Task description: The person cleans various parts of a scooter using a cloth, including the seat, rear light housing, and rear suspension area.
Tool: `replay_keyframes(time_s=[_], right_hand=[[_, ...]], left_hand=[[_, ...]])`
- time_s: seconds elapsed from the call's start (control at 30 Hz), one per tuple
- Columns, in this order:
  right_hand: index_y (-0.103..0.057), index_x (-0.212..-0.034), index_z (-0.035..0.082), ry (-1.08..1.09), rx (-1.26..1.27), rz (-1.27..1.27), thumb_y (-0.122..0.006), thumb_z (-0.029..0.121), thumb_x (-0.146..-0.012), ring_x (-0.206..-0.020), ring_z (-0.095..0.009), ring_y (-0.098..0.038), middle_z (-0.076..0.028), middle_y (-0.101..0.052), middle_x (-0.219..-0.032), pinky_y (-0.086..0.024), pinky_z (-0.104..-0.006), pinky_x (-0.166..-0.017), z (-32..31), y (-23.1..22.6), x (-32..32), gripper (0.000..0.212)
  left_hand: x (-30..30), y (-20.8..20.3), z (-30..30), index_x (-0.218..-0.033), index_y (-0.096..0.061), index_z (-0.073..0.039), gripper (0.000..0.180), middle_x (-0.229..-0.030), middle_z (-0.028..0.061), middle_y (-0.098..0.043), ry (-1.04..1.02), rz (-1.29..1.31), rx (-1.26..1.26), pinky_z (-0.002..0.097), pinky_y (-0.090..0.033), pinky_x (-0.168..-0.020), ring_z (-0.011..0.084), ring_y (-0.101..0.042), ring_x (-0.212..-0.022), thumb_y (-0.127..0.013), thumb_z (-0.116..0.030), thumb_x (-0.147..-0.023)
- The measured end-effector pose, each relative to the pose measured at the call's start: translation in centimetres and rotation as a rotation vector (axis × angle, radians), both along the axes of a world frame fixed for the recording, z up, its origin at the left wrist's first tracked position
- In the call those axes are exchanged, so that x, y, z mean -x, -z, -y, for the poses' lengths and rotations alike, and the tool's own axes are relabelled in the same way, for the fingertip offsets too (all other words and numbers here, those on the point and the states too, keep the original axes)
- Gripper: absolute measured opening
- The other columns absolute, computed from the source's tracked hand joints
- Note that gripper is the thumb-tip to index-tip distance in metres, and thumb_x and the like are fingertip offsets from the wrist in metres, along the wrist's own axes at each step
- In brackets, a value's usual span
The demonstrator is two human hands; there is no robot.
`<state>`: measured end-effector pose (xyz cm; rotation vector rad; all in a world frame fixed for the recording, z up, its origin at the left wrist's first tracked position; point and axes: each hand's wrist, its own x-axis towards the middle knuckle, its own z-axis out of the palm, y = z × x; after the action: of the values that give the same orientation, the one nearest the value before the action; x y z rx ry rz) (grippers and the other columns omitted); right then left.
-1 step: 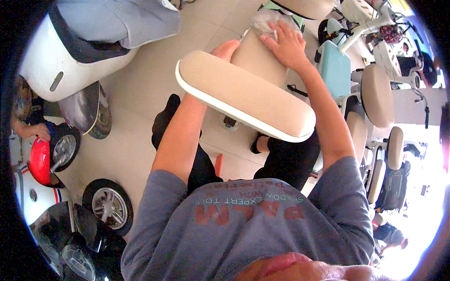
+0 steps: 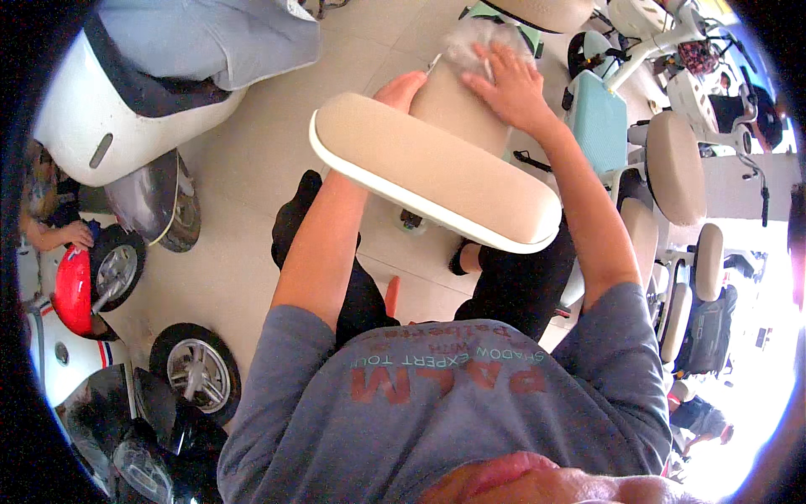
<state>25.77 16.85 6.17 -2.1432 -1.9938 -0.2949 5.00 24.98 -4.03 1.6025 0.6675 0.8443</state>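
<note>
Under my right hand [image 2: 514, 91] lies a whitish, crumpled cloth or film [image 2: 467, 44], pressed on the far end of a long beige scooter seat [image 2: 453, 99]. The fingers and thumb of that hand are spread. My left hand [image 2: 400, 91] rests along the seat's left edge, its visible fingers stretched out. A padded beige backrest [image 2: 437, 172] with a white rim stands nearer to me and hides part of the left hand and wrist. Both forearms reach past it, one on each side.
At the left stand a white scooter [image 2: 126, 130] with a grey cover and a loose wheel [image 2: 195, 371]. Another person's hand [image 2: 77, 234] touches a red fender [image 2: 73, 290]. Several scooters with beige seats [image 2: 674, 168] line the right, beside a light-blue box [image 2: 598, 126].
My right hand has slid slightly left and toward me, and the whitish cloth or film has shifted with it. My left hand stays at the seat's edge.
</note>
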Motion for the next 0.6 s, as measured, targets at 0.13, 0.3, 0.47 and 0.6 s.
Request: replay_keyframes(time_s=[0.13,0.3,0.47,0.6], right_hand=[[-0.055,-0.129,0.013,-0.212,0.026,-0.425,-0.042,0.03,-0.098,-0.12,-0.029,-0.053,-0.014,-0.055,-0.131,-0.041,-0.0417,-0.099,4.4,-8.9,2.8,0.037],[-0.057,-0.122,0.008,-0.53,-0.901,-0.784,-0.046,0.022,-0.097,-0.115,-0.028,-0.055,-0.014,-0.058,-0.125,-0.044,-0.0385,-0.096,12.9,-17.4,8.6,0.031],[-0.057,-0.118,0.007,-0.93,-1.372,-0.705,-0.047,0.025,-0.096,-0.113,-0.027,-0.055,-0.013,-0.058,-0.123,-0.043,-0.0384,-0.095,17.0,-18.9,12.5,0.031],[-0.058,-0.115,0.006,-0.988,-1.519,-0.593,-0.048,0.028,-0.095,-0.112,-0.025,-0.055,-0.013,-0.059,-0.121,-0.043,-0.0384,-0.095,17.3,-17.9,14.0,0.031]], left_hand=[[0.4,-4.6,2.3,-0.137,-0.043,-0.001,0.054,-0.136,0.0156,-0.048,-0.031,0.154,0.175,0.033,-0.033,-0.105,0.023,-0.046,-0.124,-0.047,-0.036,-0.096],[0.6,-5.5,2.0,-0.145,-0.032,-0.003,0.061,-0.148,0.0157,-0.036,0.103,0.193,0.18,0.032,-0.025,-0.111,0.0234,-0.034,-0.136,-0.052,-0.03,-0.095],[0.5,-6.2,2.3,-0.145,-0.034,-0.003,0.059,-0.146,0.0153,-0.039,0.125,0.164,0.179,0.0317,-0.027,-0.111,0.0227,-0.035,-0.135,-0.053,-0.029,-0.095],[0.3,-5.1,1.5,-0.143,-0.036,-0.002,0.057,-0.142,0.0142,-0.044,0.087,0.112,0.115,0.031,-0.029,-0.109,0.0217,-0.039,-0.132,-0.053,-0.028,-0.095]])
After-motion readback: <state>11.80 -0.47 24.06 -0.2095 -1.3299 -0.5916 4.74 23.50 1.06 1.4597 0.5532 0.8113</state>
